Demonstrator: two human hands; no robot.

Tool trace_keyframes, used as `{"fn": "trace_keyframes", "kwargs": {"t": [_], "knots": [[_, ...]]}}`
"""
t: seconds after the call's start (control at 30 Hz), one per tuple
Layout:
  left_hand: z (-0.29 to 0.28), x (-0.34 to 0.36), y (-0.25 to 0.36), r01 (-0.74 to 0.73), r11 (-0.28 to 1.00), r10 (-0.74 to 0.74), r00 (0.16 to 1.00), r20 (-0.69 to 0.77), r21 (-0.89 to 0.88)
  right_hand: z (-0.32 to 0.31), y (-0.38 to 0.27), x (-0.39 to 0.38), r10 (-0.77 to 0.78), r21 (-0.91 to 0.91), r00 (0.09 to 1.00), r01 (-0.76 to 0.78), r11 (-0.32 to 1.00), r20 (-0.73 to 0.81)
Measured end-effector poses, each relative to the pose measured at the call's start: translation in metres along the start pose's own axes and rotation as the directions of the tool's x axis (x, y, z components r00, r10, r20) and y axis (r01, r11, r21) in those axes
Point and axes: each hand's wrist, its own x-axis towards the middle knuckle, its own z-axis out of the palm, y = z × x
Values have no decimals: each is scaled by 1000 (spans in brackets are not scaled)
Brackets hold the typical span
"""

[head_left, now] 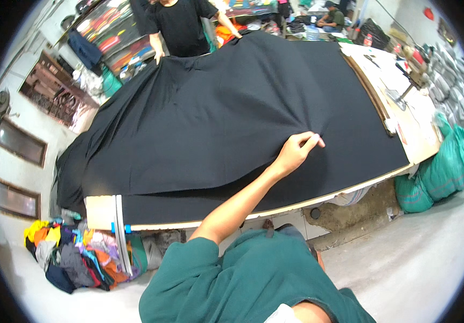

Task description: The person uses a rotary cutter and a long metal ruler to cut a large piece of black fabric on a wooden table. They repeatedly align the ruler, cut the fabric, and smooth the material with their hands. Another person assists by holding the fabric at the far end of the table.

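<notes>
A wide sheet of black fabric point(189, 124) spreads over the long table, with folds running toward my left hand point(299, 151). That hand reaches far forward and pinches the cloth between thumb and fingers, so the near edge lifts a little. Beneath it, another flat black layer point(189, 210) lies along the table's near side. Only a sliver of skin, probably my right arm point(320, 260), shows beside my green shirt; its fingers cannot be made out. Across the table, a person in a black shirt point(182, 27) grips the fabric's far edge with both hands.
A long brown bar point(369, 91) lies across the fabric's right end. Beyond it, a metal tool point(397, 98) sits on the pale tabletop point(423, 142). Green sacks point(436, 172) stand at the right. A metal rail point(120, 231) crosses the left corner, beside heaped colourful cloth point(76, 253).
</notes>
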Motion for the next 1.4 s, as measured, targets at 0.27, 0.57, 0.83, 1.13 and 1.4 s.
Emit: {"fn": "trace_keyframes", "kwargs": {"t": [0.27, 0.57, 0.83, 1.13, 1.4], "knots": [[49, -30, -111, 259, 951, -302, 891, -339, -167, -104, -58, -4, 284, 523, 834, 7, 852, -474], [180, 29, -111, 190, 967, -255, 719, -646, -171, -283, -390, 153, -537, 75, 664, 662, 745, -521], [282, 115, -68, 94, 996, -67, 777, -626, 10, -270, -524, 179, -676, 190, 732, 678, 710, -86], [394, 164, -108, 185, 983, -181, 962, -203, -1, -229, -554, 161, -723, -137, 565, 816, 562, 397], [372, 163, -123, 323, 945, -296, 910, -290, 50, -315, -599, 319, -819, -786, 551, 429, 445, -163]]}}
